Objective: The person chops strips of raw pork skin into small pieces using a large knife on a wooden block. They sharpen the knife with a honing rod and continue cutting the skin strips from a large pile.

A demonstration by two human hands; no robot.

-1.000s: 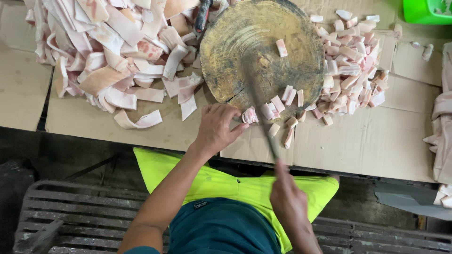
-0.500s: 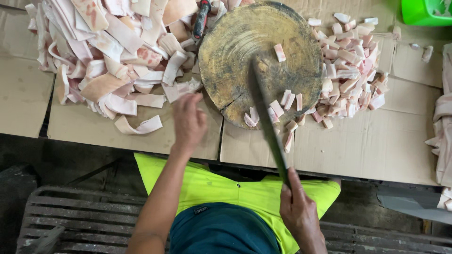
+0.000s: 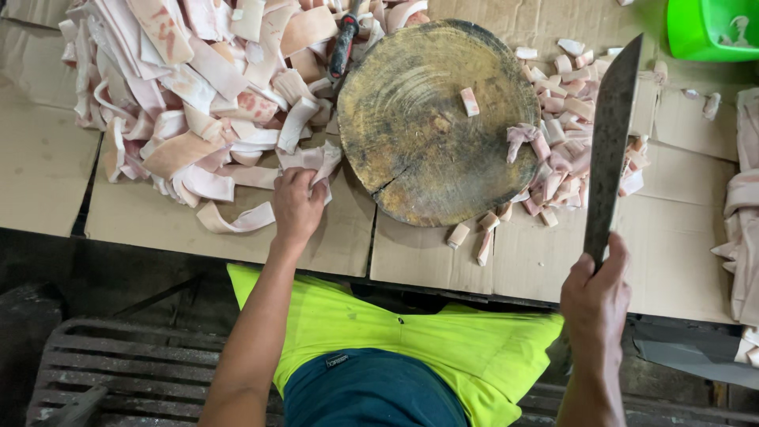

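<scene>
Cardboard-covered table [image 3: 680, 261]: left grip [image 3: 299, 207] pinches a meat strip [image 3: 312, 158]; right grip [image 3: 594, 296] clasps a cleaver [image 3: 613, 142].

flattened brown cardboard sheets [image 3: 672, 261] covering table, small dark waistband label [image 3: 340, 360]

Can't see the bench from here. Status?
Left hand gripping a pale strip beside the chopping block. Right hand holds cleaver raised. Block bare, one cut piece.
</scene>
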